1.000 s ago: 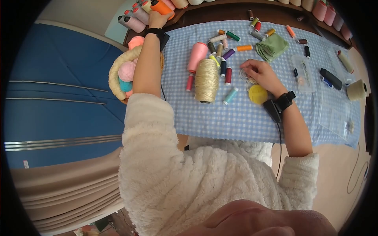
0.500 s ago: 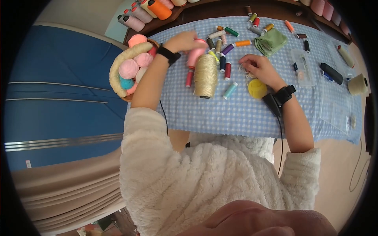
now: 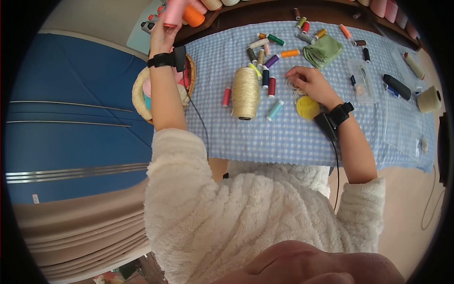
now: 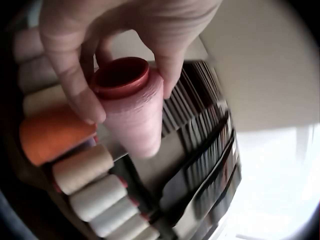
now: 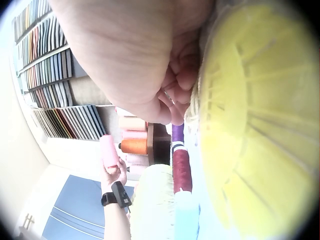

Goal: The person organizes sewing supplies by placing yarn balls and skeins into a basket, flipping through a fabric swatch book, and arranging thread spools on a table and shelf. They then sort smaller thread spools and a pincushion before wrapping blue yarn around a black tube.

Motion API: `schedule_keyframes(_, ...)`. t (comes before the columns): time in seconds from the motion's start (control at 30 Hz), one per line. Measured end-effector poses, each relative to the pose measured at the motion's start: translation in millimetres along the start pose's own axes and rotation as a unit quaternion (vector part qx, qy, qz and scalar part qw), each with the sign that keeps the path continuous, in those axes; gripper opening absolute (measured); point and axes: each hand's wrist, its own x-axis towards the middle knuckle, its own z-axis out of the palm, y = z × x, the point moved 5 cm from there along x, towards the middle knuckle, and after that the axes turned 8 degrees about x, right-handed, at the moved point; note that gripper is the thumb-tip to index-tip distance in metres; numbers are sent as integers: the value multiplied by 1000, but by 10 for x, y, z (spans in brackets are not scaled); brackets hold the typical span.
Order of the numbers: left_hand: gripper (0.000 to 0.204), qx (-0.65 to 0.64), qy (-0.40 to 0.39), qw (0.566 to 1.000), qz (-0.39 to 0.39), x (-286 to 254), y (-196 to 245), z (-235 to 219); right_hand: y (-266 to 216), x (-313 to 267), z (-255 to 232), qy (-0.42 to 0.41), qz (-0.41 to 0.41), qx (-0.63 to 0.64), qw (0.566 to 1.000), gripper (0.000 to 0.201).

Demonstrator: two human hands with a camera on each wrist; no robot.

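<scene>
Up at the top left of the head view, my left hand (image 3: 163, 39) grips a pink thread cone (image 3: 175, 12). In the left wrist view its fingers and thumb hold the cone around its wide end, where a hollow red base (image 4: 120, 77) shows. My right hand (image 3: 309, 83) rests on the checked cloth, fingers loosely curled beside a loose cream cord (image 3: 297, 93). Just below that hand lies a round yellow disc (image 3: 308, 108), which looms large in the right wrist view. The right fingertips overlap the cord there.
Thread cones, including an orange one (image 3: 193, 16), line the shelf beyond the table. A basket (image 3: 138, 102) of yarn balls stands left. On the cloth are a large cream spool (image 3: 245, 93), several small thread spools, a green folded cloth (image 3: 324, 51) and a clear plastic box (image 3: 362, 83).
My left hand let go of the orange cone on the shelf, reached to the pink cone on the table, then lifted it up and left to the shelf. My right hand stayed in place.
</scene>
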Motion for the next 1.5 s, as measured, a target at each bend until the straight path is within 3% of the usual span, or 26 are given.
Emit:
schedule_keyframes(0.07, 38, -243, 30, 969, -19, 61, -105, -95, 28, 12, 11, 0, -5, 4, 1000, 19)
schedule_keyframes(0.1, 44, -264, 42, 963, -21, 90, -143, -134, 27, 16, 15, 3, -4, 5, 1000, 19)
schedule_keyframes(0.23, 52, 22, 83, 996, 24, 161, -277, -187, 15, 10, 11, 8, -1, 11, 1000, 18)
schedule_keyframes(0.37, 62, 232, 99, 963, 100, 787, -570, -606, -7, 3, 14, -4, 7, 8, 1000, 19)
schedule_keyframes(0.4, 66, 289, 97, 949, 81, 870, -614, -606, -8, 1, 10, 1, 5, 9, 1000, 19)
schedule_keyframes(0.47, 74, 401, 94, 910, 40, 964, -671, -619, -9, 3, 14, 9, -1, 13, 1000, 18)
schedule_keyframes(0.5, 75, 490, 105, 866, 0, 1050, -768, -686, -4, 9, 15, 9, -3, 14, 1000, 18)
schedule_keyframes(0.67, 74, 704, 278, 646, 100, 923, -859, -678, -20, 5, 5, 8, -1, 8, 1000, 19)
schedule_keyframes(0.73, 78, 715, 275, 627, 140, 693, -693, -435, -6, 6, -3, 9, -5, 8, 1000, 19)
schedule_keyframes(0.8, 87, 668, 206, 693, 177, 123, -210, 5, 7, 3, 4, 9, -4, 2, 1000, 19)
schedule_keyframes(0.9, 49, 582, -21, 777, 238, -722, -132, 904, 26, 20, 12, 5, 2, -4, 1000, 19)
schedule_keyframes(0.93, 52, 542, -135, 816, 148, -978, -334, 1033, 37, 21, 14, 1, 6, 2, 1000, 20)
schedule_keyframes(0.97, 61, 617, -227, 751, 55, -1285, -391, 1181, 44, 19, 17, -3, 11, 7, 1000, 20)
schedule_keyframes(1.03, 69, 691, -310, 649, 72, -1799, -469, 1427, 39, 13, 20, -5, 14, 9, 1000, 20)
schedule_keyframes(1.13, 75, 666, -313, 676, 3, -2213, -367, 1612, 28, 22, 20, -7, 12, 4, 1000, 20)
schedule_keyframes(1.27, 68, 544, -343, 765, 34, -2214, -244, 1565, 57, 29, 15, -10, 11, -3, 1000, 19)
schedule_keyframes(1.4, 67, 410, -169, 878, 181, -1672, 260, 1096, 26, 9, 11, -6, 13, 1, 1000, 20)
schedule_keyframes(1.43, 67, 402, -91, 901, 133, -1564, 512, 959, 26, 9, 10, -6, 12, -3, 1000, 20)
schedule_keyframes(1.5, 71, 451, 21, 870, 201, -1109, 877, 467, 25, 19, 7, -1, 0, -12, 1000, 20)
